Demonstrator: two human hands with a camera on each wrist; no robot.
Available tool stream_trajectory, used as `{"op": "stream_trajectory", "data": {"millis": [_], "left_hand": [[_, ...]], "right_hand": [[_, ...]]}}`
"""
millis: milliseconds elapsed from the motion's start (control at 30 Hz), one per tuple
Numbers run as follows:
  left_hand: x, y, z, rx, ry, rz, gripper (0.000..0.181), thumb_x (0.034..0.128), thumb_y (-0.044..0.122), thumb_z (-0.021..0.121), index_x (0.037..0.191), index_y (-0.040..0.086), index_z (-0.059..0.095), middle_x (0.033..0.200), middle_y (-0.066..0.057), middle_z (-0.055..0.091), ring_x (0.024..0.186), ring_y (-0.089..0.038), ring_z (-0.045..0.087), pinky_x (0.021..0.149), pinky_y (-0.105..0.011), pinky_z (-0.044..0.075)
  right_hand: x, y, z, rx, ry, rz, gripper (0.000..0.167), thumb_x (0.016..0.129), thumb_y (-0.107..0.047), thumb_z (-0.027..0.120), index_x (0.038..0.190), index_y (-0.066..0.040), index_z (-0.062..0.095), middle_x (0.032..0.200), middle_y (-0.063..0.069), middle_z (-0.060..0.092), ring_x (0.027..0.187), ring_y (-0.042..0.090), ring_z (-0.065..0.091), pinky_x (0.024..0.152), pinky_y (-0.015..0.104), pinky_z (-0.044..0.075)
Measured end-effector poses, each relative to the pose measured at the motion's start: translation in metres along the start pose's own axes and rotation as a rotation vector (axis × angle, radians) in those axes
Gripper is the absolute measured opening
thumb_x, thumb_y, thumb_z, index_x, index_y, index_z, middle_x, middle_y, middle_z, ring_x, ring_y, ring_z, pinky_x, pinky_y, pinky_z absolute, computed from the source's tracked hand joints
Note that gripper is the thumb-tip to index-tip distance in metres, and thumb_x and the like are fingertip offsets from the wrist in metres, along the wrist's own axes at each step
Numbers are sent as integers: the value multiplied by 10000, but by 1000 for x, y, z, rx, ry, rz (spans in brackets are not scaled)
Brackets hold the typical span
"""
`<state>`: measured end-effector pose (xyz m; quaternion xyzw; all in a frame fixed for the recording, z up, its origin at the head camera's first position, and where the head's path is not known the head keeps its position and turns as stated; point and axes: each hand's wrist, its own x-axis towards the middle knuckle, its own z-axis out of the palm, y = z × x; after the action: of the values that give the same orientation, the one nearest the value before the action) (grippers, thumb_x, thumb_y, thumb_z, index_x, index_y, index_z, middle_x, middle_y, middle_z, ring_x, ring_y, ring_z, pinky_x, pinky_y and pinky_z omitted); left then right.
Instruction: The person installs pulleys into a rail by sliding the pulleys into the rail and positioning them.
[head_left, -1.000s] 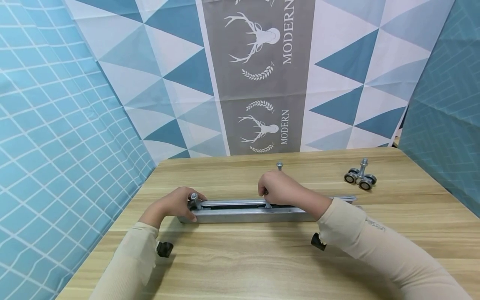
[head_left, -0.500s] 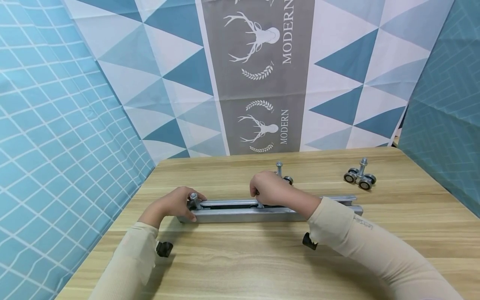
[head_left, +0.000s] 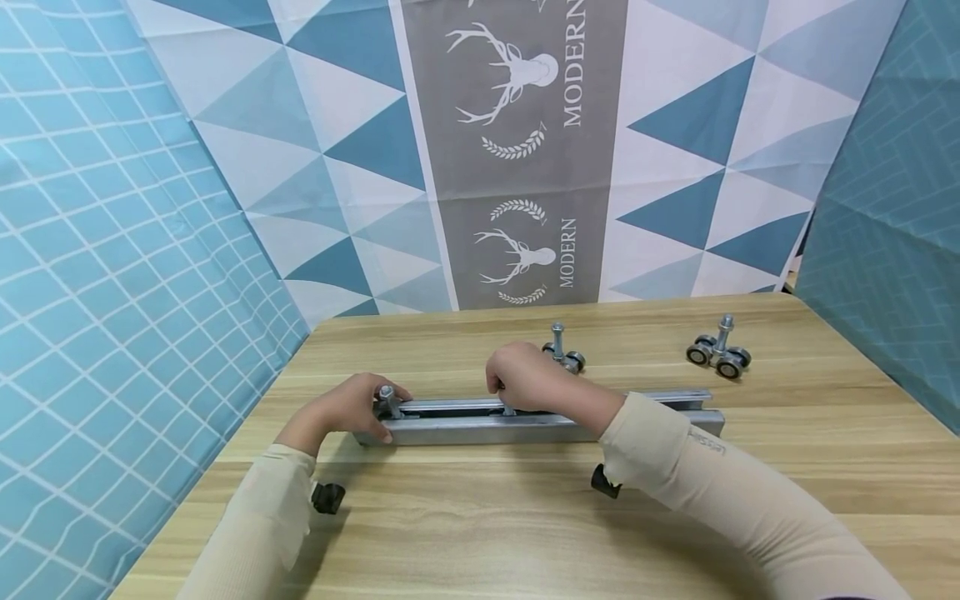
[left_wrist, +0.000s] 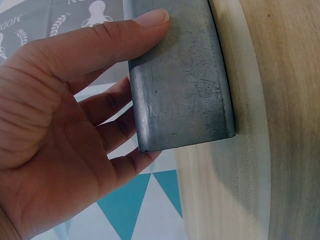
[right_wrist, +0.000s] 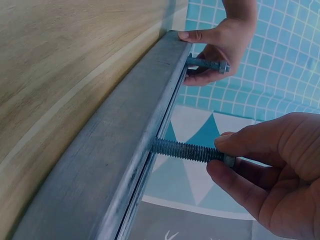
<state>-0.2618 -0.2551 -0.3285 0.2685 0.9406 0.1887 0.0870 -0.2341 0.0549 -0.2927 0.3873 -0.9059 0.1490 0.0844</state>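
Observation:
A steel channel track [head_left: 465, 431] lies lengthwise across the wooden table with its slot facing up. My left hand [head_left: 347, 407] grips its left end, thumb on the front face and fingers behind, as the left wrist view [left_wrist: 65, 115] shows. One threaded bolt [head_left: 387, 397] stands up from the slot beside that hand. My right hand [head_left: 531, 377] pinches the top of another threaded bolt [right_wrist: 185, 150] between thumb and fingertips. This bolt rises from the slot near the middle; whatever carries it inside the track is hidden.
Behind the track a four-wheel-style roller trolley [head_left: 557, 343] stands with its bolt upright. A similar roller trolley [head_left: 720, 353] stands farther right on the table [head_left: 480, 533]. Patterned cloth [head_left: 525, 167] hangs behind the table's back edge.
My right hand has moved left along the track with the pinched bolt, uncovering more of the trolley behind it. My left hand stays at the track's left end.

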Motion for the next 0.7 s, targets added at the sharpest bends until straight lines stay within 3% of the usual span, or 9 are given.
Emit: {"op": "stream_trajectory", "data": {"millis": [233, 367, 600, 700], "left_hand": [[0, 1, 0, 1, 3, 2, 593, 617, 113, 928, 1170, 103, 713, 1134, -48, 661, 1004, -206, 582, 823, -413, 501], [0, 0, 0, -6, 0, 4, 596, 617, 115, 927, 1173, 101, 711, 1137, -52, 661, 1005, -208, 582, 821, -413, 502], [0, -1, -1, -11, 0, -9, 594, 621, 117, 926, 1176, 113, 712, 1155, -52, 656, 1039, -223, 580, 833, -418, 503], [0, -1, -1, -13, 1, -4, 596, 618, 117, 927, 1175, 107, 713, 1153, -57, 658, 1040, -230, 582, 836, -426, 504]], "right_hand": [[9, -6, 4, -5, -8, -21, 282, 713, 116, 603, 607, -142, 645, 636, -89, 537, 626, 91, 425, 633, 263, 445], [13, -9, 7, -1, -7, -27, 293, 710, 126, 593, 602, -142, 639, 631, -99, 520, 621, 80, 411, 636, 259, 446], [21, -13, 11, 5, 1, -64, 333, 693, 135, 555, 546, -154, 477, 587, -73, 378, 599, 114, 313, 592, 258, 303], [22, -14, 12, 14, 5, -63, 298, 700, 130, 564, 563, -134, 572, 604, -86, 455, 605, 94, 372, 601, 240, 365]]}}
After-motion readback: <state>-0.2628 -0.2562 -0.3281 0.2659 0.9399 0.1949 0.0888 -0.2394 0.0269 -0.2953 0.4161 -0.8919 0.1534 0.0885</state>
